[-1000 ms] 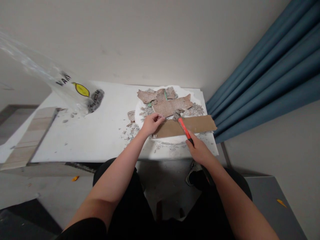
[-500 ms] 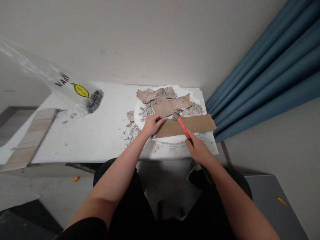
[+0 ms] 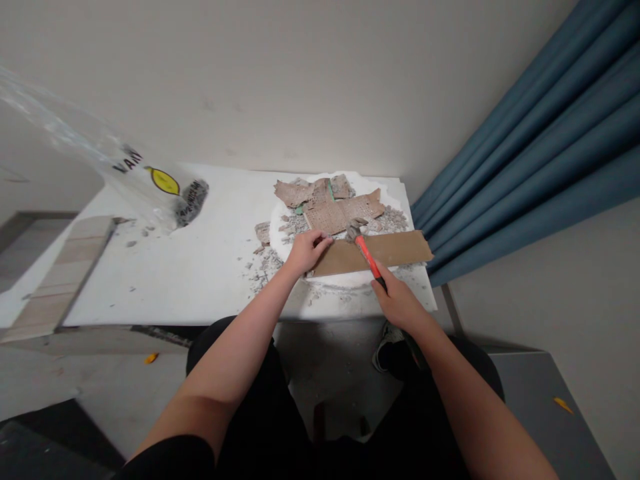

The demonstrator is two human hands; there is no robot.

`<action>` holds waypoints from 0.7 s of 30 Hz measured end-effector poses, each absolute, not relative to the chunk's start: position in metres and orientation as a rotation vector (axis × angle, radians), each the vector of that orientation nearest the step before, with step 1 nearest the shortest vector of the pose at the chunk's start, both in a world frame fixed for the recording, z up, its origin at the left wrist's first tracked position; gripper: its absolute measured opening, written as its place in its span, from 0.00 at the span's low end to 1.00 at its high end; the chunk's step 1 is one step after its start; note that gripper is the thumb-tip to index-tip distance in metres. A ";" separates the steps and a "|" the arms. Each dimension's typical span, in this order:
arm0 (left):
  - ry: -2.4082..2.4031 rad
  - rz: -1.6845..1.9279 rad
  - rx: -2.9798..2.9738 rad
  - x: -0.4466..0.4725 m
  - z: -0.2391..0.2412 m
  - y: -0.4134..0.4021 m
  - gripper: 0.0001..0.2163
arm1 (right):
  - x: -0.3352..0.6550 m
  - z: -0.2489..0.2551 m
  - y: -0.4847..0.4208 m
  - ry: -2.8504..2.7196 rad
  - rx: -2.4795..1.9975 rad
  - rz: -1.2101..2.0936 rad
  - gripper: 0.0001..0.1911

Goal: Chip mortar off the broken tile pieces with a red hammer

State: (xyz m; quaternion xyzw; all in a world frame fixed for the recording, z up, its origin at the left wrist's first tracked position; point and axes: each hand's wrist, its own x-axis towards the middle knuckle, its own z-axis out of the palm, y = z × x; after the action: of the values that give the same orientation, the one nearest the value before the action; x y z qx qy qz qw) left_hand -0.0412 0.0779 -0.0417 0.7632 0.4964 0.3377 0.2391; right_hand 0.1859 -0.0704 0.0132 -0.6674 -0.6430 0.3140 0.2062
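My right hand (image 3: 397, 293) is wrapped around the red and black handle of a hammer (image 3: 369, 255). The hammer's grey head rests at the upper edge of a long brown board (image 3: 395, 248), by the rubble. At the board's left end, my left hand (image 3: 306, 252) has thumb and fingers closed on its edge; the fingertips are partly hidden. Beyond the hands lie torn, textured brown sheets (image 3: 340, 212) with a bit of green showing. Grey broken chips (image 3: 393, 220) surround them on a round white base (image 3: 277, 223).
A white table (image 3: 210, 267) carries all this, with crumbs scattered to the left. A clear plastic bag (image 3: 145, 180) holding grey debris stands at the back left, near a wood-patterned plank (image 3: 60, 280). Blue curtains (image 3: 530, 153) hang along the right side.
Hardly anything differs. The whole view has shifted very slightly; both hands, the hammer and the board keep their places.
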 end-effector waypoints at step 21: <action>1.388 0.894 2.267 -0.036 -0.050 0.070 0.12 | 0.155 0.047 -0.073 -1.848 -1.701 0.843 0.31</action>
State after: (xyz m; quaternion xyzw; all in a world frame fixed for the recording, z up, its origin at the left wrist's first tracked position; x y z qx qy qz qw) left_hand -0.0356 0.0704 -0.0502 0.7969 0.4879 0.3142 0.1675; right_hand 0.1547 -0.0731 0.0473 -0.6227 -0.6765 0.3087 0.2435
